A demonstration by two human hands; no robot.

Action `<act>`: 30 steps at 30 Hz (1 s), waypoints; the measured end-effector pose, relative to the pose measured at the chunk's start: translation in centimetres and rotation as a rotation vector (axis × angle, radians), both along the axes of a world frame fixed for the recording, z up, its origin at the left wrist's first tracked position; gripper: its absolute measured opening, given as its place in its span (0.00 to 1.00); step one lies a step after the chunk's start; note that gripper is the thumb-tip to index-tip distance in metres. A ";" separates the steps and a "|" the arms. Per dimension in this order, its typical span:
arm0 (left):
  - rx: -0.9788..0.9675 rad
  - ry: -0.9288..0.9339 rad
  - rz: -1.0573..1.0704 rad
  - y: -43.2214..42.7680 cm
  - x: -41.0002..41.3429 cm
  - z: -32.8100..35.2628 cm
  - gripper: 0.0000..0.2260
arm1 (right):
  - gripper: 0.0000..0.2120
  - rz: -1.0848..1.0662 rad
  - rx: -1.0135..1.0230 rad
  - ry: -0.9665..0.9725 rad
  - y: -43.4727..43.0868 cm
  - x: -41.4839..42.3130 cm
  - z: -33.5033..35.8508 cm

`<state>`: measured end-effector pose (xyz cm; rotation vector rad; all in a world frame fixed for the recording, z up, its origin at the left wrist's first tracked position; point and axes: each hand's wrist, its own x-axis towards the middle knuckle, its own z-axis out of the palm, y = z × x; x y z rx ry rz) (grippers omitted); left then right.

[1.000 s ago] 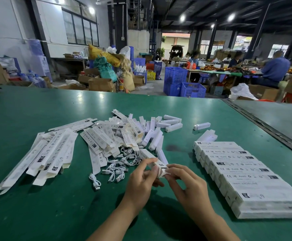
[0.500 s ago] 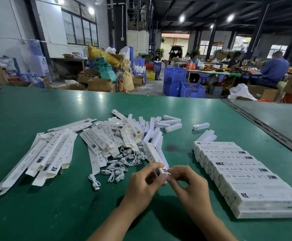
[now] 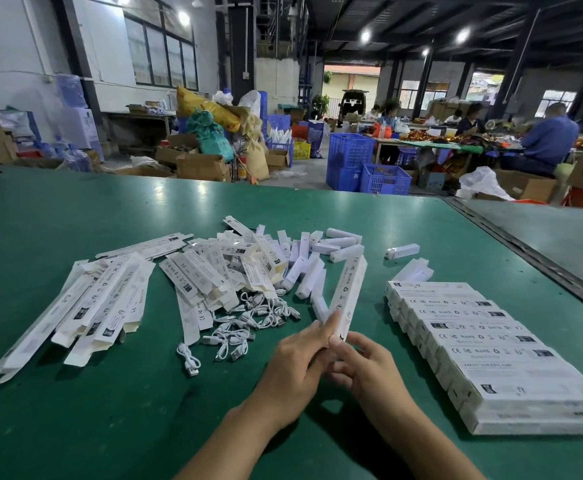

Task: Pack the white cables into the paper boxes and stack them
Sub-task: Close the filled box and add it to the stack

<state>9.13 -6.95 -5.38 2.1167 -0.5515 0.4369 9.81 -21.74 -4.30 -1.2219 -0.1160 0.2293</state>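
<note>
The paper box (image 3: pixel 348 292) has tipped up and swung right since a moment ago. The left hand (image 3: pixel 297 362) and right hand (image 3: pixel 369 370) both hold its near end over the bench (image 3: pixel 75 410). Its flap seems shut, though fingers hide it, so it may go on the stack of packed boxes (image 3: pixel 491 344).

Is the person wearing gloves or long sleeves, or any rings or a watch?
No gloves: the left hand and right hand are bare, with no rings seen. The left forearm and right forearm are bare too, no sleeves or watch in view.
</note>
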 end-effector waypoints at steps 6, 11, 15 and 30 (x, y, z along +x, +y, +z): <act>0.252 0.050 0.106 -0.5 -0.1 -0.7 0.34 | 0.06 -0.237 0.231 0.152 -0.7 2.1 0.9; 0.255 0.114 0.333 -0.3 0.4 -1.3 0.31 | 0.10 -0.335 0.536 0.283 -3.0 4.2 1.0; 0.296 0.141 0.362 -0.5 0.5 -1.4 0.31 | 0.12 -0.269 0.689 0.300 -3.7 5.1 0.9; 0.194 0.102 0.369 -0.1 0.7 -1.8 0.22 | 0.16 -0.230 -0.506 -0.327 -2.4 3.4 -1.2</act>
